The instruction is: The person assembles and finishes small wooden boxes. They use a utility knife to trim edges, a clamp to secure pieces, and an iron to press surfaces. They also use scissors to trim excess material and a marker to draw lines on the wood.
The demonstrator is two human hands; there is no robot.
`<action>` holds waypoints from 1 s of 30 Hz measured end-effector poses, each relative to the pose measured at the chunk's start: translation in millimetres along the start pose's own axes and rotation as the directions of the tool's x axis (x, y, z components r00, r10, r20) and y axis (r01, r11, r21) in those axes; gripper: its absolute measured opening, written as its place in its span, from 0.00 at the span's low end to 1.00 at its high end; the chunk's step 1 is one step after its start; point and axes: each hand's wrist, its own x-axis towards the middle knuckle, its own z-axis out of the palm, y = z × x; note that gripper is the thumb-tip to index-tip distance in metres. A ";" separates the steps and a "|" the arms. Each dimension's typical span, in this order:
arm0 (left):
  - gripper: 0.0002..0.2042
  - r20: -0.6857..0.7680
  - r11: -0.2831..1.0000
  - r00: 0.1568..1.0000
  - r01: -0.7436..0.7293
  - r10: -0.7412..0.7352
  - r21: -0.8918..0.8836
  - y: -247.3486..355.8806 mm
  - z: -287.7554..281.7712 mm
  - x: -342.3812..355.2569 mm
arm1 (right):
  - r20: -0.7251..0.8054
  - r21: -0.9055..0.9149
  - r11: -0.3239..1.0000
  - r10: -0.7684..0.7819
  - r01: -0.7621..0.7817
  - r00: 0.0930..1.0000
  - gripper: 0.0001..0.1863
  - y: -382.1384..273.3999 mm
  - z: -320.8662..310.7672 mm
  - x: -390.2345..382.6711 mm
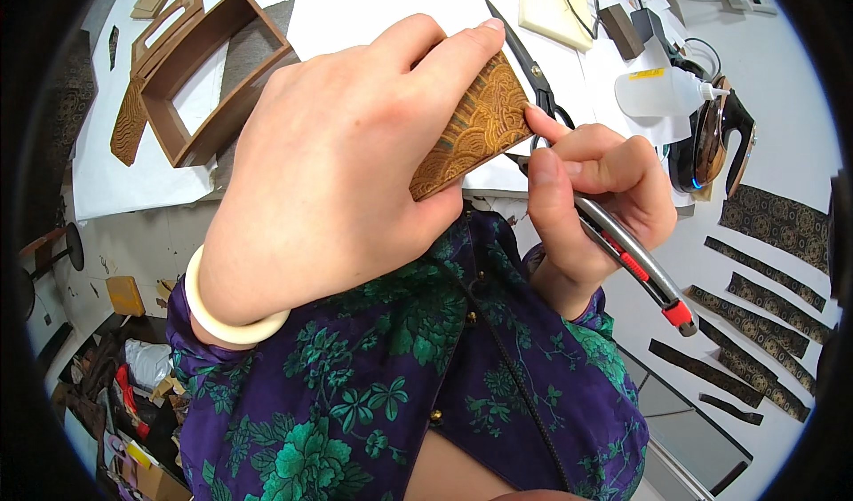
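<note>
My left hand (355, 137) is closed around a flat piece covered in golden-brown patterned fabric (484, 128), its back turned toward me and the thumb hidden behind the piece. Pinched between the thumb and fingers of my right hand (604, 181) is a utility knife (633, 257) with a grey body and red parts. Its dark blade tip points at the lower right edge of the fabric-covered piece; whether it touches cannot be made out. Black scissors (524, 52) lie on the table just beyond both hands.
An open brown box frame (164, 115) stands at the left on white paper, beside flat brown pieces (169, 35). To the right are a white squeeze bottle (662, 92), a small iron (711, 137) and a yellowish pad (555, 8). Dark patterned fabric strips (773, 226) lie far right.
</note>
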 end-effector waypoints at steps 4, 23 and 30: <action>0.36 0.002 1.000 1.000 0.003 -0.003 0.003 0.5 0.0 -0.2 | 0.025 -0.028 0.998 -0.049 0.050 0.998 0.16 0.5 0.5 1.4; 0.36 -0.010 1.000 1.000 -0.005 0.005 -0.008 1.6 1.2 0.3 | -0.124 0.110 0.994 0.025 -0.011 0.992 0.14 3.8 5.4 2.3; 0.36 -0.002 1.000 1.000 0.006 -0.006 -0.014 1.4 1.0 0.6 | -0.110 0.104 0.994 0.033 -0.022 0.993 0.13 4.4 4.5 2.7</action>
